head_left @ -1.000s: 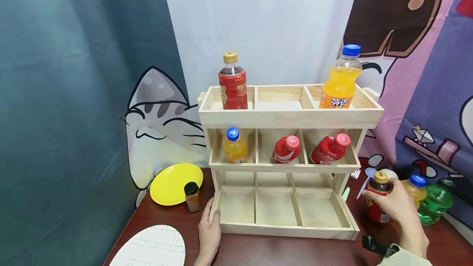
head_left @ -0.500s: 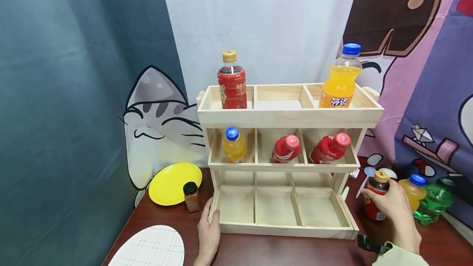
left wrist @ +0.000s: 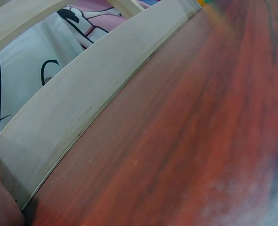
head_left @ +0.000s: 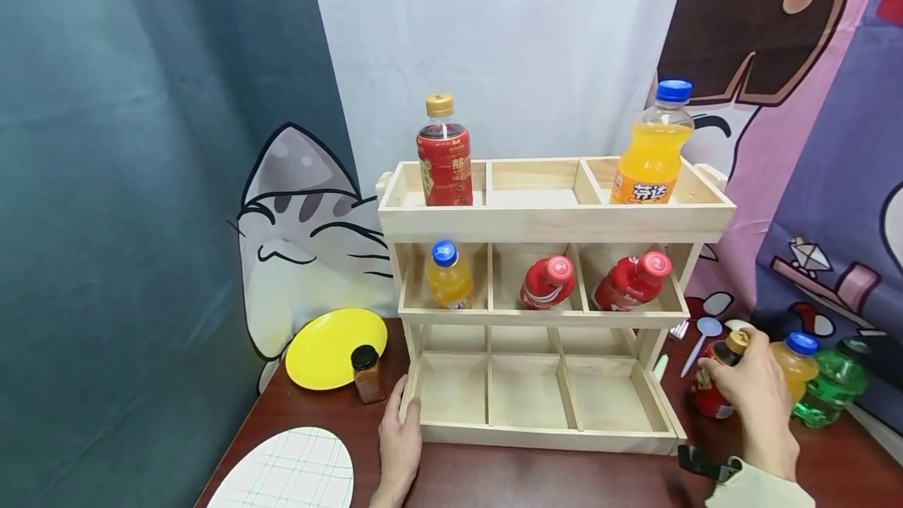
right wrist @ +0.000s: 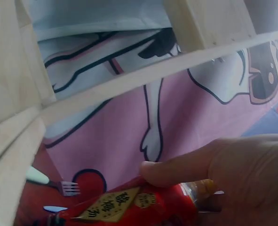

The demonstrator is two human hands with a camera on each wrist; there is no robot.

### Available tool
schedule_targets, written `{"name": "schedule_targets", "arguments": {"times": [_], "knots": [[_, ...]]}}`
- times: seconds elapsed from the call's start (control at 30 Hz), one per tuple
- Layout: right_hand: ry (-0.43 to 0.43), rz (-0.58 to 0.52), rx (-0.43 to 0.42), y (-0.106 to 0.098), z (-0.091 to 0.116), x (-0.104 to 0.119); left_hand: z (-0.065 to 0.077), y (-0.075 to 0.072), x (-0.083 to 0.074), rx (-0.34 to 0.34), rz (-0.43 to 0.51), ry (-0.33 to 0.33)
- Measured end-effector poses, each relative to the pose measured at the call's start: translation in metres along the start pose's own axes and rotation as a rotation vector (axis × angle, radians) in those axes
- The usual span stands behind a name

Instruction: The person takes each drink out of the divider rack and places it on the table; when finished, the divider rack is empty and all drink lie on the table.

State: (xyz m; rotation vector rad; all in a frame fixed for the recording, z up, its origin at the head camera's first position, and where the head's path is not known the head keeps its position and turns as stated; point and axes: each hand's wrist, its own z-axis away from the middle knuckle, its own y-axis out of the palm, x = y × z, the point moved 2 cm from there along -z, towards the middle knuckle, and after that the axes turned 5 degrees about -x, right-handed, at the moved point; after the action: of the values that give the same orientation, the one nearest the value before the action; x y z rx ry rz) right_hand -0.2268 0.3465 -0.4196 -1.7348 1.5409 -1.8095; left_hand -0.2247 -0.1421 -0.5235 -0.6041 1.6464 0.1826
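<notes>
My right hand (head_left: 758, 382) holds a dark drink bottle (head_left: 712, 394) with a red label and gold cap near its neck. The bottle leans, its cap toward the right, low beside the right end of a three-tier wooden shelf (head_left: 557, 224). In the right wrist view the thumb lies along the top of the red drink bottle (right wrist: 143, 205). My left hand (head_left: 400, 437) rests against the shelf's lower left corner, fingers stretched along its side. The left wrist view shows part of that hand (left wrist: 2, 188) at the end of the wooden board (left wrist: 82, 94).
Several bottles (head_left: 449, 277) stand or lean in the shelf's top and middle tiers. Right of my right hand are an orange bottle (head_left: 797, 363) and a green bottle (head_left: 835, 382). A spoon (head_left: 705, 332), yellow plate (head_left: 335, 347), spice jar (head_left: 368, 375) and white plate (head_left: 289, 469) lie around.
The drink bottle in my right hand shifts a little left, then tips from nearly upright to leaning, cap toward the right. My left hand stays put at the shelf corner.
</notes>
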Motion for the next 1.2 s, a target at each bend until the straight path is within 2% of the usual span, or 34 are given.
{"name": "schedule_targets", "arguments": {"times": [0.1, 0.2, 0.33, 0.43, 0.53, 0.6, 0.67, 0.73, 0.83, 1.0, 1.1, 1.2], "knots": [[0.018, -0.009, -0.003, 0.002, 0.001, 0.002, 0.001, 0.0, 0.001, 0.007, 0.003, -0.012], [0.0, -0.021, -0.011, 0.002, 0.002, 0.006, 0.002, 0.0, 0.001, 0.008, 0.005, -0.021], [-0.037, -0.074, -0.091, -0.007, 0.006, 0.021, 0.002, -0.001, 0.001, -0.006, 0.007, -0.009], [-0.03, -0.195, -0.232, -0.022, 0.011, 0.039, 0.001, 0.0, 0.001, -0.008, 0.004, 0.006], [0.008, -0.376, -0.362, -0.033, 0.019, 0.058, 0.0, 0.001, 0.0, -0.006, 0.003, 0.013], [-0.002, -0.499, -0.416, -0.037, 0.024, 0.071, 0.0, 0.001, 0.0, -0.005, 0.0, 0.013], [-0.059, -0.619, -0.449, -0.038, 0.028, 0.082, 0.0, 0.0, -0.001, -0.008, 0.005, 0.01], [-0.151, -0.71, -0.451, -0.037, 0.03, 0.093, 0.0, 0.001, -0.001, -0.011, 0.003, 0.007], [-0.286, -0.792, -0.427, -0.032, 0.033, 0.106, 0.0, 0.001, 0.0, -0.011, -0.002, 0.005], [-0.469, -0.888, -0.307, -0.025, 0.039, 0.124, 0.0, 0.002, 0.0, -0.01, -0.001, 0.004], [-0.493, -0.902, -0.215, -0.018, 0.042, 0.133, -0.001, 0.001, 0.0, -0.015, -0.004, 0.007], [-0.459, -0.841, -0.144, -0.012, 0.045, 0.143, -0.002, 0.002, 0.0, -0.015, -0.008, 0.011]]}}
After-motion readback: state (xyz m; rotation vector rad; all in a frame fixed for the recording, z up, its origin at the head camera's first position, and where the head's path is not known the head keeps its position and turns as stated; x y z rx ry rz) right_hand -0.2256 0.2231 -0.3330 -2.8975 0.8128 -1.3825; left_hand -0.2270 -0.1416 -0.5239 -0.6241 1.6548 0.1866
